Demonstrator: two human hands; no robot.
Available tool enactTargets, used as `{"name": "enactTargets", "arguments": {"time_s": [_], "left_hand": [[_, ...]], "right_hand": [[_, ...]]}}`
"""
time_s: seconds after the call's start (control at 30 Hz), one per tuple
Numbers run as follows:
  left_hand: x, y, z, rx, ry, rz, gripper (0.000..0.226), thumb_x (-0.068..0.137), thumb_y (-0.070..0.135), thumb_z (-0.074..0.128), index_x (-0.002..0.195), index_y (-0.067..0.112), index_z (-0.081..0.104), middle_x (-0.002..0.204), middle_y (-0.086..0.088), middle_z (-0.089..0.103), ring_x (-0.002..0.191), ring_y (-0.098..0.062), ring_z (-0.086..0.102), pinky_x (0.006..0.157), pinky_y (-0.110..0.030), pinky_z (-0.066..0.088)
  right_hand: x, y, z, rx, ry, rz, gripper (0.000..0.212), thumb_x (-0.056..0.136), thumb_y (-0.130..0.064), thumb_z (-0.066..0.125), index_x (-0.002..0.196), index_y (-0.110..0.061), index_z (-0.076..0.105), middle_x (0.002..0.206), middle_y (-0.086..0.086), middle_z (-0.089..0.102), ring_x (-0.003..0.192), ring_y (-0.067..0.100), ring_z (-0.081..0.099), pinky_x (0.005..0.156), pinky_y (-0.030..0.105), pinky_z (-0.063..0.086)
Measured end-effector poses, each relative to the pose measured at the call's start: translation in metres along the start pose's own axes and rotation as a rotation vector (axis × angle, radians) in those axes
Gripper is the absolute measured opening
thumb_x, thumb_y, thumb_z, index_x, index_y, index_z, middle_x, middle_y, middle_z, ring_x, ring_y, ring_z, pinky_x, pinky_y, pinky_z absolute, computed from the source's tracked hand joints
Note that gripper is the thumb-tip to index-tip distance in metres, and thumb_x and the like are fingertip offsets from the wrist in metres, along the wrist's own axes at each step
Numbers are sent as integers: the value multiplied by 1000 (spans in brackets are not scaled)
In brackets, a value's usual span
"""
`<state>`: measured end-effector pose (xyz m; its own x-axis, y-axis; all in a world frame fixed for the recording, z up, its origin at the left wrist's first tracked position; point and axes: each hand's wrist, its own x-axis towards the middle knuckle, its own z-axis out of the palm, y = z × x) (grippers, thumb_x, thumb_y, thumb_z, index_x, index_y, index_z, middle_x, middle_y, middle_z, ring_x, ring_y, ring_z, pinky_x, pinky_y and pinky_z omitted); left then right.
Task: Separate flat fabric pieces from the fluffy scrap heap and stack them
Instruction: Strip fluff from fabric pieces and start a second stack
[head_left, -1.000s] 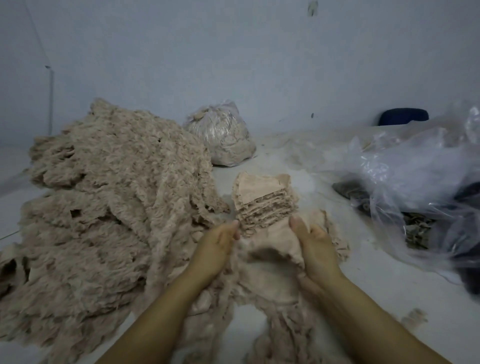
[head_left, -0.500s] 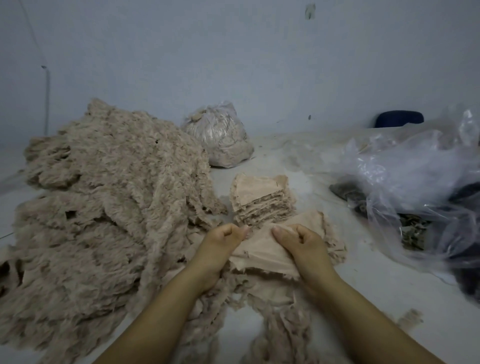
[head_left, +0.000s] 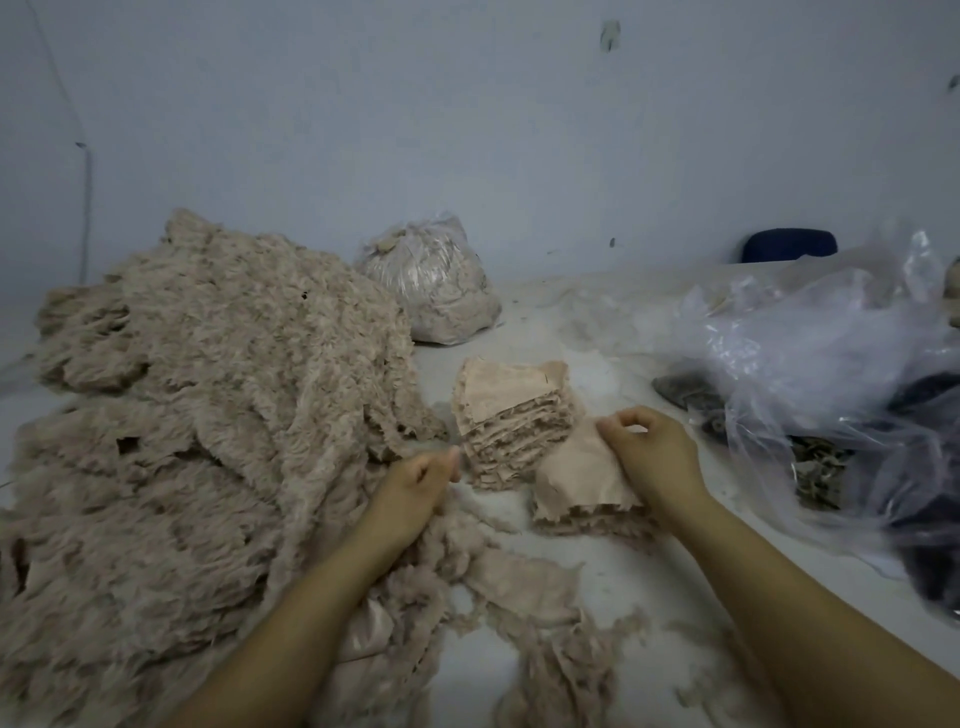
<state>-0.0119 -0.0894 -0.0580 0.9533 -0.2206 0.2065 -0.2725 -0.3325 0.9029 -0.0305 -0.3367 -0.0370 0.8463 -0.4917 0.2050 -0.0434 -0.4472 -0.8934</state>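
Material: beige plush fabric everywhere, shaggy on one face and smooth peach-pink on the other.
Right hand: the right hand (head_left: 652, 457) was curled, thumb and fingertips pinching the far corner of a flat peach-pink fabric piece (head_left: 582, 475).
Held piece: it draped down from that pinch toward the person, its near edge lying on a low second stack of ragged-edged pieces (head_left: 587, 519) directly under the grip.
Left hand: the left hand (head_left: 418, 486) was closed in a loose fist, thumb tip pointing at the stack; it seemed to clutch fluffy scrap, but I could not tell for certain.
Main stack: the tall squared pile of flat peach pieces (head_left: 511, 415) stood just beyond the gap between both hands, close to the right thumb.
Heap: the big shaggy beige scrap heap (head_left: 208, 415) spread outward from the left hand, on the side away from the pinch.
Loose scrap: fluffy strips and a smooth-faced remnant (head_left: 519, 587) trailed between the forearms, nearer the person than either grip.
Bags: a tied clear bag of beige scrap (head_left: 431, 280) sat well beyond the stack; crumpled clear plastic sheeting (head_left: 831, 353) lay outside the right hand.
Surface: a pale, lint-strewn tabletop (head_left: 649, 582).
Risk, fold: held by one corner, the limp piece could probably land creased or folded under.
Risk, topple: the tall pile's frayed layers looked uneven, so an off-centre drop or a brushing wrist might tip it.
Risk, mixing: fluff clinging to the piece could ride along into the stack.
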Motion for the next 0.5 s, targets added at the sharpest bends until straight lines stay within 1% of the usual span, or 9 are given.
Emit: {"name": "enactTargets", "arguments": {"time_s": [0.07,0.13,0.23,0.27,0.33,0.37,0.43,0.47,0.5], "left_hand": [[-5,2,-1,119,-178,21,47,79,58,48,76,13,61,67,-1,53,62,-10,49,63,-27,38],[-8,4,-6,226,-317,30,48,71,63,54,86,20,69,83,6,66,75,-7,58,70,-24,43],[-11,8,-16,420,-452,31,55,64,66,64,105,29,67,105,15,62,95,1,57,80,-14,44],[-11,6,-19,505,-483,59,50,68,62,68,104,28,66,104,16,59,94,3,54,80,-12,42],[-11,4,-21,606,-508,142,20,81,45,69,86,26,63,88,15,53,79,6,49,70,-9,37],[-12,3,-21,609,-497,164,16,86,39,65,77,27,59,81,14,52,72,6,48,66,-10,36],[-13,1,-19,499,-447,146,24,91,36,59,71,24,53,70,10,50,62,2,45,64,-18,36],[-14,0,-18,417,-409,130,27,92,36,58,69,24,51,67,9,48,61,-1,43,64,-23,37],[-14,-1,-16,355,-377,124,28,92,36,58,67,26,49,65,10,47,61,-4,44,64,-26,36]], "right_hand": [[4,9,-2,-118,8,-11,14,89,-33,60,81,-23,65,91,1,69,86,19,59,71,28,37],[5,13,-5,-159,41,-23,13,89,-35,58,84,-25,63,92,4,69,85,22,60,69,29,38],[7,13,-8,-305,44,-43,13,90,-39,55,94,-27,59,88,3,69,83,24,61,66,31,42],[7,13,-8,-397,33,-57,15,92,-37,53,100,-26,57,88,3,68,84,24,61,66,31,43],[5,13,-10,-561,38,-116,22,93,-30,52,114,-23,55,98,5,67,94,27,59,70,34,43],[2,12,-10,-604,77,-183,26,93,-23,52,118,-18,55,105,9,64,101,30,55,75,36,43],[-7,10,-7,-551,161,-400,25,90,-10,54,114,-10,60,107,14,60,103,34,50,82,40,40],[-11,9,-4,-508,159,-508,22,88,-7,56,109,-9,63,104,14,61,100,34,50,81,41,40],[-15,8,1,-501,105,-573,20,89,-10,57,107,-11,65,102,12,61,99,33,51,82,41,40]]}}
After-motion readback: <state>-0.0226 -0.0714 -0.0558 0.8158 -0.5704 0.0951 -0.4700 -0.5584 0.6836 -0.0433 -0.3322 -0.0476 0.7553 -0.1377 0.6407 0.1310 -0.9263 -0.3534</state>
